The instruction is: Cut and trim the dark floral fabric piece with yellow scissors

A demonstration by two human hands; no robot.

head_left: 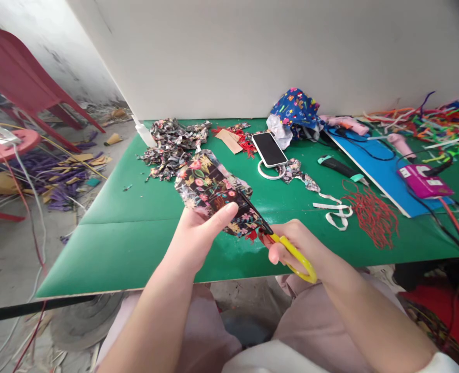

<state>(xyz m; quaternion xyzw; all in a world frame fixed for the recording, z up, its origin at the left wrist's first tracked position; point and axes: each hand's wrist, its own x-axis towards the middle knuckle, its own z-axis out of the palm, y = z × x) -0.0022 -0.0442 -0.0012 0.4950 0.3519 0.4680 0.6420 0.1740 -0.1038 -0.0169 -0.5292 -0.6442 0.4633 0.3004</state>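
Observation:
My left hand (204, 233) is closed on a dark floral fabric piece (210, 189), thumb on top and fingers hidden beneath. In my right hand (291, 241) are scissors (297, 259) with yellow handles and dark blades. The blades lie along the fabric's right part; whether they are parted I cannot tell. A small tuft of red thread (252, 236) shows under the fabric's lower edge. Behind my left hand lies a heap of dark floral fabric scraps (171, 145). A phone (270, 149) rests on the table beyond the fabric, with a white ring (271, 171) beside it.
The green table (116, 243) also bears a utility knife (340, 168), red threads (371, 215), white strips (336, 212), a blue board (373, 171), a purple device with cables (426, 181), blue patterned cloth (296, 111) and colourful strips (443, 124). A red chair (23, 67) stands left.

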